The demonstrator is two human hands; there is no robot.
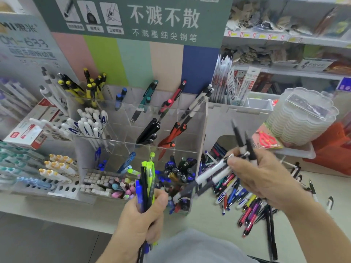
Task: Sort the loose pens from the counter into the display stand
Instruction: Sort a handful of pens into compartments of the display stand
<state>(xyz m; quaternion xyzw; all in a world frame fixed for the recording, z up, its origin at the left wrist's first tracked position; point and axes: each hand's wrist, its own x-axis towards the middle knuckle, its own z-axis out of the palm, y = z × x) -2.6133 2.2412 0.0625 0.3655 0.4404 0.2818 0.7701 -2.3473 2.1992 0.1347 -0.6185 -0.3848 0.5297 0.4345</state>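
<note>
Down at the bottom centre, the left hand (141,219) grips an upright bundle of pens (146,184), its fingers and thumb curled tight round the barrels; the bundle mixes lime-green, blue and black pens, and their tips stand just in front of the clear acrylic display stand (201,114). Further right, the right hand (266,175) holds a fan of black-and-white pens (218,172), fingers curled round their middles, with some barrels pointing up and others slanting down-left toward the stand's right front corner; motion blur hides the finer grip. On the pale table (205,221) beneath that hand lies a pile of loose pens (245,202) in red, blue, purple, yellow and black. Inside the stand, compartments hold black pens, red pens, teal ones and white pens marked with blue letters. Beside the stand's right side, on the table, sits a stack of scalloped clear plastic boxes (302,118).
</note>
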